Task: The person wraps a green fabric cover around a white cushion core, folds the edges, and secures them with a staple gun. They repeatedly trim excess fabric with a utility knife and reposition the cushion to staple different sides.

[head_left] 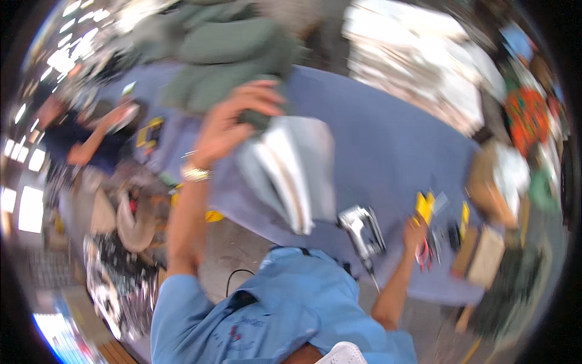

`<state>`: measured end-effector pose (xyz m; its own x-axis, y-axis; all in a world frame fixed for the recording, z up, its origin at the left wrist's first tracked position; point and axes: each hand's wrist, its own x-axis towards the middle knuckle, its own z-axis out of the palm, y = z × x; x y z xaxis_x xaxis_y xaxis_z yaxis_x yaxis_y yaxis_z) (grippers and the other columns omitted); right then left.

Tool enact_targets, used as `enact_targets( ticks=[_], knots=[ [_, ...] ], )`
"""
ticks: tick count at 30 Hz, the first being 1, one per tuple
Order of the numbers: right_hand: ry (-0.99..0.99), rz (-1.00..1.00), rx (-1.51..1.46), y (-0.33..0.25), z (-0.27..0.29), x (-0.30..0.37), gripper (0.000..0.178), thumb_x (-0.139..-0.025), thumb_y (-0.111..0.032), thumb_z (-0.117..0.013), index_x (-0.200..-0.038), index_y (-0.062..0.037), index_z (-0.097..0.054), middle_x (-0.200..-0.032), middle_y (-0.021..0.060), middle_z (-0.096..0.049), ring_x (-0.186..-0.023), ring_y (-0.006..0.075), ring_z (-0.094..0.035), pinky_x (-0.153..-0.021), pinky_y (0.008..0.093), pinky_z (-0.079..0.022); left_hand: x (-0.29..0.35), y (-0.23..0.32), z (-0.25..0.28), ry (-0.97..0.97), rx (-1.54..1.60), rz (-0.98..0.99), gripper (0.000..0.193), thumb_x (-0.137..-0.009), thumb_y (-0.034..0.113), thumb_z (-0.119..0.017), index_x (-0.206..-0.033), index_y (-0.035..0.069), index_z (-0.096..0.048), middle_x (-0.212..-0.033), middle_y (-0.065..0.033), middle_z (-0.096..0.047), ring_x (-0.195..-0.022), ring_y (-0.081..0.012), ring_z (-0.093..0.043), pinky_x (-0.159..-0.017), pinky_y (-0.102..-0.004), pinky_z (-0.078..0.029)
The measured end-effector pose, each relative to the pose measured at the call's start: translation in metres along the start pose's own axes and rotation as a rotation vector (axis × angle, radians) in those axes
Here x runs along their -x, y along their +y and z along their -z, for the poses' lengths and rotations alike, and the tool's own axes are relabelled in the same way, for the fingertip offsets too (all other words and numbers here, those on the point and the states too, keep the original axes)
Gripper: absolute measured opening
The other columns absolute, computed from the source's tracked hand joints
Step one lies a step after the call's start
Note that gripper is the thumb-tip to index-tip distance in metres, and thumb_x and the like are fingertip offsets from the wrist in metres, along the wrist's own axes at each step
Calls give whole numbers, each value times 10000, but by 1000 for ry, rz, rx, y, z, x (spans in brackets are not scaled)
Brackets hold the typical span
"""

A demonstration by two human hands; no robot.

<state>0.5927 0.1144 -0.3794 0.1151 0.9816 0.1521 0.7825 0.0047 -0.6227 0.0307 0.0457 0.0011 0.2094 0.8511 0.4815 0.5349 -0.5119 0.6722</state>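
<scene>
My left hand [239,121] is raised over the table, fingers curled round the dark green end of a grey and white padded piece [288,170]. That piece bends down toward my body and is smeared by motion. Off to the right, my right hand [415,232] closes on the lower end of a yellow tool [425,207], whose exact kind is blurred. Red-handled pliers or scissors [422,253] lie right beside those fingers. Between my hands, a silver staple gun [362,232] rests near the table's front edge.
Dark green cushions [230,45] are piled on the far side of the blue-grey table [388,142]. White stacked material [412,54] stands behind it. Cardboard boxes [485,255] sit at the right end. At the left, another person's arm [91,142] reaches over the table.
</scene>
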Motion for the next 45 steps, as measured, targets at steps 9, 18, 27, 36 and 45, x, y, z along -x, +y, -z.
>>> enact_targets(
  ticks=[9, 18, 27, 36, 45],
  knots=[
    [-167, -87, 340, 33, -18, -61, 491, -807, -199, -718, -1231, 30, -626, -1164, 306, -682, -1081, 536, -638, -966, 563, -505, 37, 16, -17, 309, -128, 133, 409, -976, 252, -698, -1342, 81, -634, -1531, -124, -512, -1554, -355, -294, -1240, -495, -261],
    [-337, -326, -1101, -137, 27, -50, 246, -931, -70, -696, -1140, -101, -571, -803, -26, -529, -577, 61, -459, -461, 235, -349, 88, 41, -1, 281, -129, 329, 721, -954, 147, -663, -1615, 147, -376, -1691, -122, -322, -1557, -286, -292, -1163, -439, -400],
    [-554, 85, -1457, -275, 53, 14, 508, -964, -229, -739, -1378, -24, -527, -1516, 185, -507, -1198, 299, -640, -998, 395, -546, 82, 47, 20, 133, -326, 324, 700, -972, 130, -661, -1614, 148, -385, -1701, -82, -319, -1418, -213, -479, -972, -294, -498],
    [-932, 233, -1630, -361, 113, 42, 502, -886, -210, -794, -1199, -63, -431, -1306, 288, -604, -1234, 483, -634, -1029, 542, -568, 41, 38, -7, 136, -102, 310, 722, -925, 49, -711, -1583, 178, -446, -1649, -60, -386, -1382, -171, -467, -973, -275, -464],
    [-760, 445, -1213, -440, 158, 47, 436, -992, -122, -689, -1373, -30, -497, -973, 81, -682, -769, 141, -700, -669, 311, -565, 5, 31, -37, 111, -189, 112, 691, -886, 17, -718, -1532, 157, -519, -1546, -52, -470, -995, -80, -555, -750, -227, -475]
  ],
)
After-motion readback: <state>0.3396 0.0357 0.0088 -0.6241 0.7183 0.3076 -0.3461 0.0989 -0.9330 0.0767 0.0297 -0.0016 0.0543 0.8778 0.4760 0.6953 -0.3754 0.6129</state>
